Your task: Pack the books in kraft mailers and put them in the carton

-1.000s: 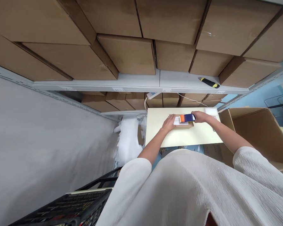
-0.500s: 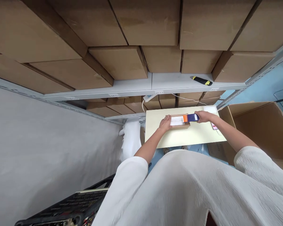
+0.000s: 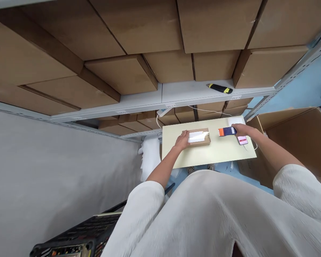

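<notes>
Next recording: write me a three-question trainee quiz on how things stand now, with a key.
1. True or false: the left hand touches the small box.
2. What lies on the grey shelf?
A) a phone
B) a black-and-yellow cutter
C) the small box
3. Fill in "touching" or "apart from": the blue-and-orange tool in the right hand is ____ the small box.

Key: 1 true; 2 B; 3 apart from.

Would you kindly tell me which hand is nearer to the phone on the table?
Right. The right hand, holding the blue tool, is by the far end of the phone; the left hand is farther left, on the small box.
</notes>
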The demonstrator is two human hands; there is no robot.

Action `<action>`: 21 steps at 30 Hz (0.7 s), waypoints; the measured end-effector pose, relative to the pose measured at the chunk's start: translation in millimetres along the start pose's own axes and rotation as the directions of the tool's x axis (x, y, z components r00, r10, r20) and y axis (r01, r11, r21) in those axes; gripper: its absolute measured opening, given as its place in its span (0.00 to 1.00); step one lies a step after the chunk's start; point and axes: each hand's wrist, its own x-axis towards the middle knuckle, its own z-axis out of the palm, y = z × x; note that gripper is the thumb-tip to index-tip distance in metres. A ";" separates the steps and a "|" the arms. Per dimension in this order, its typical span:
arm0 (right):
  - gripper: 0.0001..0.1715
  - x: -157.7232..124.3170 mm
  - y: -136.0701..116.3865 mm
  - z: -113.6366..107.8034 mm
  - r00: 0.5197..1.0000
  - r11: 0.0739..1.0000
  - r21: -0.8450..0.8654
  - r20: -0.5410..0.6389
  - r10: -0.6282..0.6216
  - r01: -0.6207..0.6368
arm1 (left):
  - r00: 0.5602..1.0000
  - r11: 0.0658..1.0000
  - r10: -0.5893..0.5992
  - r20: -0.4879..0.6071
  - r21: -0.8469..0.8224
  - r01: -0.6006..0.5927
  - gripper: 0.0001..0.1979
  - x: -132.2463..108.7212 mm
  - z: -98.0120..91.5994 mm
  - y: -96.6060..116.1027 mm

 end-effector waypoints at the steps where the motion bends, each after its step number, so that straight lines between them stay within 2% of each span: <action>1: 0.24 4.6 -2.2 3.6 1.000 1.000 -0.004 0.011 0.013 -0.013 | 1.000 1.000 -0.007 0.002 0.000 0.007 0.50 -0.1 0.0 1.0; 6: 0.30 25.4 -23.7 21.0 0.993 0.994 -0.068 0.072 0.090 -0.085 | 0.999 0.999 -0.033 -0.003 -0.028 0.033 0.52 0.2 -0.1 3.5; 11: 0.34 48.4 -55.1 32.8 0.995 0.992 -0.111 0.072 0.074 -0.066 | 0.999 0.999 -0.041 -0.007 -0.037 0.041 0.50 -0.6 -2.3 5.2; 16: 0.36 67.3 -80.7 32.0 0.995 0.993 -0.103 0.064 0.072 -0.065 | 0.999 0.999 -0.036 0.002 -0.029 0.037 0.48 -3.4 -4.9 8.7; 21: 0.36 71.2 -98.3 27.1 0.996 0.990 -0.119 0.039 0.086 -0.080 | 1.000 1.000 -0.013 -0.012 -0.024 0.013 0.48 -3.6 -5.9 9.9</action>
